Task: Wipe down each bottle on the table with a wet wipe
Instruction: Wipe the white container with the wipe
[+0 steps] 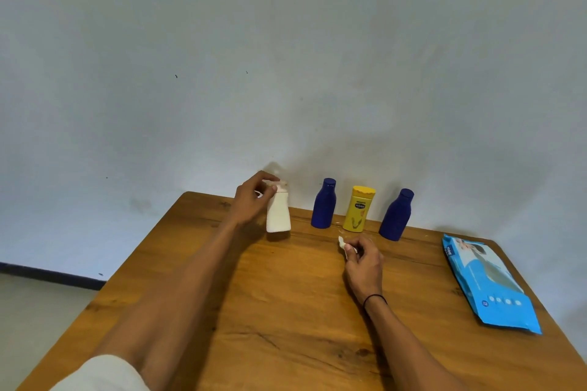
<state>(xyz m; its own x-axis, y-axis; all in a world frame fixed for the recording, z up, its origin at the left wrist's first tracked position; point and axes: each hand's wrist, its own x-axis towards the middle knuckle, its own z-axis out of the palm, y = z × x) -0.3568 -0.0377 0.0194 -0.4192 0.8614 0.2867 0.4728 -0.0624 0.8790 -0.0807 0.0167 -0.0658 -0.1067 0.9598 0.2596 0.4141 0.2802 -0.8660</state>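
Table (pixel 286 311): wood, against the wall. Wipe pack (pixel 487 282) lies flat at the right edge, well apart from the bottles; can't tell if its flap is open or how many wipes are left.

Four bottles in a row along the far edge: white bottle (pixel 278 213) on the left, blue bottle (pixel 324 204), yellow bottle (pixel 359 209), second blue bottle (pixel 397 215). All capped; contents not visible.

Left hand (pixel 251 200) grips the white bottle at neck and cap, fingers curled round the top. Bottle looks upright, base at or just off the table; can't tell which.

Right hand (pixel 363 267) pinches a crumpled wipe (pixel 343 244) between thumb and fingertips, just in front of the yellow bottle, not touching any bottle.

Handling guess: small plastic bottles, light, stiff, not fragile, tip easily. Smooth walls get slippery once wet, so hold at the neck or shoulder and wipe the body. The wipe is soft and limp; bunch it up to press with.
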